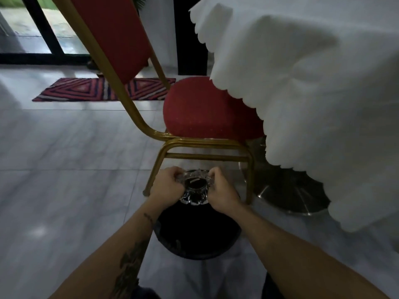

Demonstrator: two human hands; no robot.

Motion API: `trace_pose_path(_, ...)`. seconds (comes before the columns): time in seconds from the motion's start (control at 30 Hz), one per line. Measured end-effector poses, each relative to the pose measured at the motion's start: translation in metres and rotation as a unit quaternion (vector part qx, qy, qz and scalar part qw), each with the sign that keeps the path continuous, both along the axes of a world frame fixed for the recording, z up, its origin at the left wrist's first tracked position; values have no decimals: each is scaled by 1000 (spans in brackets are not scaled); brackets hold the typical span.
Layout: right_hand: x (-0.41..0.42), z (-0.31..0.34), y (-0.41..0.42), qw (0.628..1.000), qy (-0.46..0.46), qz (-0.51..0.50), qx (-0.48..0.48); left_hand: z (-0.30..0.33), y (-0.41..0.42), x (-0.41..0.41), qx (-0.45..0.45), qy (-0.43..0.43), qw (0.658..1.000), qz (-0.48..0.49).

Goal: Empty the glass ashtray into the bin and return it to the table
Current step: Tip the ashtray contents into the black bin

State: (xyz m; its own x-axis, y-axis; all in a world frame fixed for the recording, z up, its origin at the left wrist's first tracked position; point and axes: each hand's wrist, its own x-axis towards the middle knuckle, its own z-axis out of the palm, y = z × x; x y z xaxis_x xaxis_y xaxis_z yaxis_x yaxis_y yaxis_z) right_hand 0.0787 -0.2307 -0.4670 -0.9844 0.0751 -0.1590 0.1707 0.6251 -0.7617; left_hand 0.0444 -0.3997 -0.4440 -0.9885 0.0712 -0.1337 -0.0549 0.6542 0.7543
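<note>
The glass ashtray [195, 186] is a clear cut-glass dish with a dark round centre. I hold it by both sides above the far rim of the black bin [197, 234], which stands on the floor between my forearms. My left hand [167, 183] grips its left edge and my right hand [220, 187] grips its right edge. The ashtray looks tipped, but I cannot tell how far. The table [313, 93] rises at the right under a white scalloped cloth. The bin's inside is dark and its contents do not show.
A red padded chair with gold legs [207, 113] stands just beyond the bin, partly under the cloth. A metal table base [287, 190] sits on the floor at the right. Grey tiles spread to the left, with a striped red rug [86, 89] farther off.
</note>
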Motion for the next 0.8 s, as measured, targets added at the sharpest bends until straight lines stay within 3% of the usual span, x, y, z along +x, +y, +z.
trace_pose_path(0.23, 3, -6, 2, 999, 32, -18, 4, 7, -6, 2, 14, -22, 997, -67)
trace_pose_path(0.4, 1, -13, 9, 998, 60, 7, 25, -1, -10, 10, 1, 53, 992, -112)
trace_pose_path(0.5, 9, -12, 17, 994, 56, 82, 51, -6, -12, 19, -21, 121, 980, -154)
trace_pose_path(0.7, 14, -16, 26, 948, 184, 183, 182, -29, -17, 31, -91, 224, 948, -205)
trace_pose_path(0.8, 15, -22, 29, 931, 204, 206, 222, -43, -20, 34, -118, 262, 932, -222)
